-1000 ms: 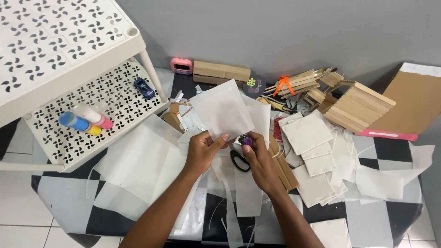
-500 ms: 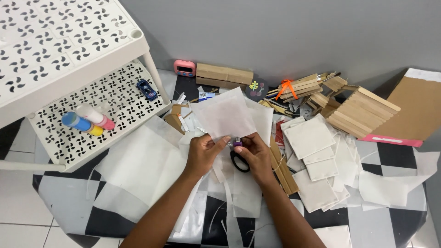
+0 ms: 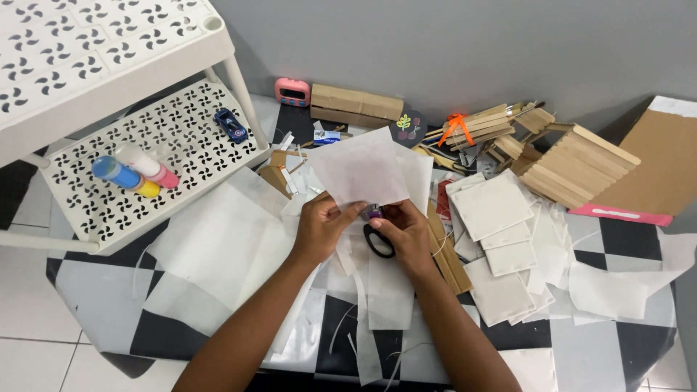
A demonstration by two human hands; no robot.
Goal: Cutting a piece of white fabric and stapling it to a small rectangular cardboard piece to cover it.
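My left hand [image 3: 320, 226] pinches the lower edge of a thin white paper sheet [image 3: 359, 168] and holds it upright over the floor. My right hand [image 3: 401, 231] grips scissors with black and purple handles [image 3: 377, 231], their blades hidden behind the sheet's lower edge. The two hands sit close together, almost touching. Under them lie more white paper strips and offcuts [image 3: 388, 294] on a black-and-white checkered mat [image 3: 613, 345].
A white perforated rack [image 3: 138, 167] at the left carries glue bottles [image 3: 134, 172] and a blue toy car [image 3: 231, 124]. Cut white squares [image 3: 494, 207] lie right of my hands. Wooden stick models [image 3: 570, 163], cardboard [image 3: 664, 167], a pink clock [image 3: 292, 91] line the grey wall.
The view has shifted slightly. My hands stay together on the sheet and scissors; the paper sheet has tilted and moved a little leftward and lower.
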